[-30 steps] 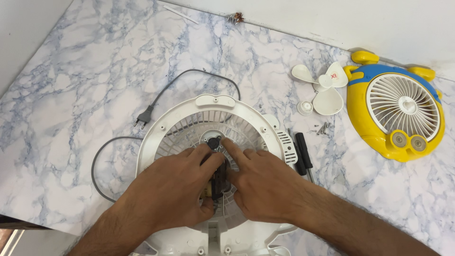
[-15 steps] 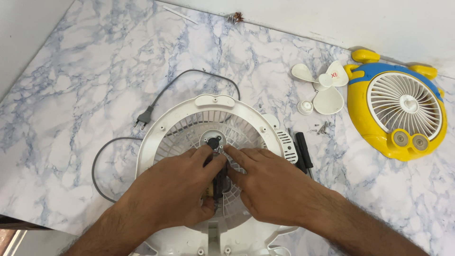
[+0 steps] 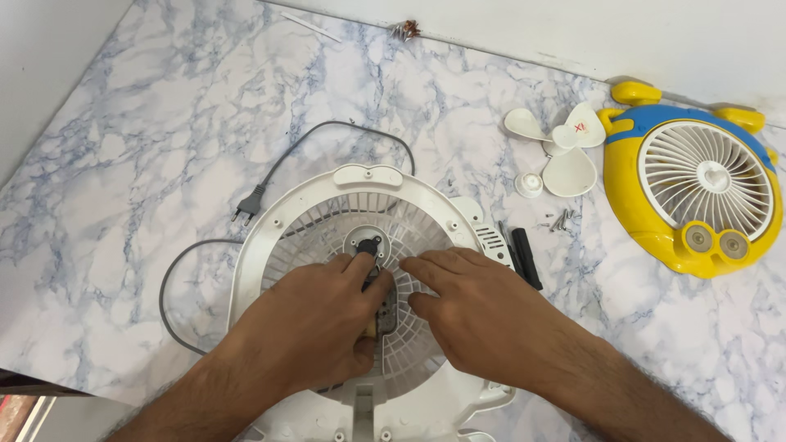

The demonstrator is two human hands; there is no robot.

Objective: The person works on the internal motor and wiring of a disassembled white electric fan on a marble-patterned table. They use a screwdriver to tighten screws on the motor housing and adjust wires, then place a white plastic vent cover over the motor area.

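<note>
Fan housing: white round grille shell [image 3: 360, 176] lies flat at the near centre of the marble table [image 3: 147, 123].
Left hand [image 3: 307, 331]: curled over the grille centre, fingers narrow, pinching a small dark part [image 3: 383, 304] just below the hub [image 3: 366, 244].
Right hand [image 3: 483, 315]: palm down on the grille's right half, fingers half spread, forefinger pointing at the hub; holds nothing that I can see.
Cord: grey cable and plug [image 3: 248, 205] loop off to the left.
Right side: black screwdriver [image 3: 526, 258], loose screws [image 3: 561, 219], white blade [image 3: 561, 151], yellow-and-blue fan [image 3: 696, 188] far right.
Risk: thin grille ribs may crack under hand weight; the pinched part could slip through the slots; screws could roll if nudged.
</note>
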